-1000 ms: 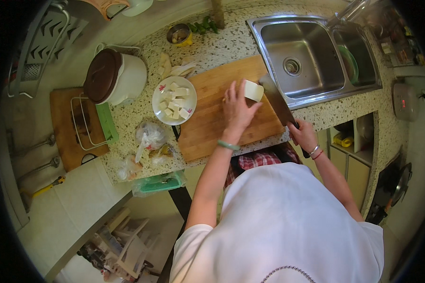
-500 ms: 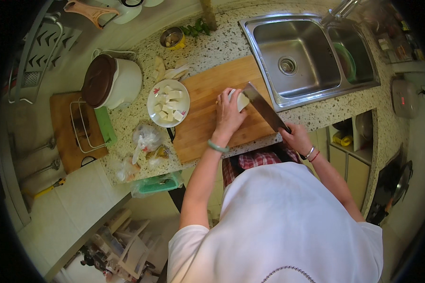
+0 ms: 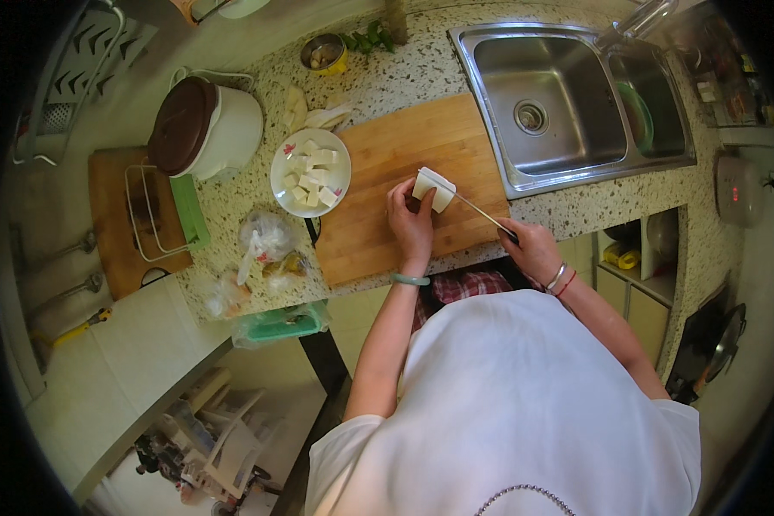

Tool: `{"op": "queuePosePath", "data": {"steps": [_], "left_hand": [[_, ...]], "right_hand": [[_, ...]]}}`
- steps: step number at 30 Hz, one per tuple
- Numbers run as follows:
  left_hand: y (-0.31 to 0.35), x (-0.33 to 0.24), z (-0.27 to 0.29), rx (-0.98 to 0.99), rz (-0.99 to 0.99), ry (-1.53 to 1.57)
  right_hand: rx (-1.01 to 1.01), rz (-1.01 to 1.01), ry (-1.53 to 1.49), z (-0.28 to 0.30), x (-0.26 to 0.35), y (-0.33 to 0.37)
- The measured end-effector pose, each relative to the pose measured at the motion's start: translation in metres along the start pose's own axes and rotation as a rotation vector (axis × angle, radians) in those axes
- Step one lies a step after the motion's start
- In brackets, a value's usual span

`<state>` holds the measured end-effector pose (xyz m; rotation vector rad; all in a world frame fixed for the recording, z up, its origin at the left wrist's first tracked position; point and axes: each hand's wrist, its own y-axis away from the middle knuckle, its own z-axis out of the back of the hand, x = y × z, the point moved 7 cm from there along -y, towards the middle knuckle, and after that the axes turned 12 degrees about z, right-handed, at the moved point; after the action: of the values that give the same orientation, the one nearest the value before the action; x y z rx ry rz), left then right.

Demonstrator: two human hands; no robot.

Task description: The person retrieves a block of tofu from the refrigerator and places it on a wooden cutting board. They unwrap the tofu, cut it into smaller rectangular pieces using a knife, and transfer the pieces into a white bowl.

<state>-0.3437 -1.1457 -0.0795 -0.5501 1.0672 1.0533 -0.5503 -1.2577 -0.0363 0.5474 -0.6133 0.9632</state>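
Note:
My left hand [image 3: 411, 219] is closed on a pale white block of food [image 3: 435, 189], its fingers and thumb pressing the near-left side. The exact kind of food is unclear. The block rests on the wooden cutting board [image 3: 378, 249]. My right hand [image 3: 533, 252] grips the dark handle of a cleaver [image 3: 483, 211]. Its blade shows nearly edge-on and runs up to the block, with its far part at the block's cut face. Left of the board stands a white plate [image 3: 342, 191] holding several white chunks [image 3: 314, 176].
Beyond the plate lie pale peelings [image 3: 327, 116] and a yellow-sided bowl [image 3: 340, 62]. A steel sink [image 3: 542, 69] adjoins the board on the right. On the left are a brown-lidded white cooker [image 3: 236, 129] and plastic bags [image 3: 265, 236]. A green bin [image 3: 279, 325] hangs at the counter edge.
The cleaver's blade has turned from showing its broad side to nearly edge-on, against the block. My left hand has shifted to the block's near-left side, and the view has moved slightly.

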Motion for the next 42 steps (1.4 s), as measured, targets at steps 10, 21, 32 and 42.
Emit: {"op": "queuePosePath", "data": {"steps": [10, 21, 32, 42], "left_hand": [[-0.003, 0.008, -0.002, -0.028, -0.012, 0.005], [-0.01, -0.002, -0.004, 0.254, -0.141, -0.193], [-0.021, -0.021, -0.006, 0.268, -0.12, -0.184], [-0.02, 0.005, 0.001, 0.056, 0.004, -0.067]], "right_hand": [[0.0, 0.038, 0.055, 0.0, 0.002, -0.003], [-0.093, -0.042, -0.109, 0.007, -0.001, -0.001], [-0.103, -0.069, -0.043, 0.009, -0.011, 0.002], [-0.011, -0.008, 0.011, 0.001, 0.004, -0.005]]}}
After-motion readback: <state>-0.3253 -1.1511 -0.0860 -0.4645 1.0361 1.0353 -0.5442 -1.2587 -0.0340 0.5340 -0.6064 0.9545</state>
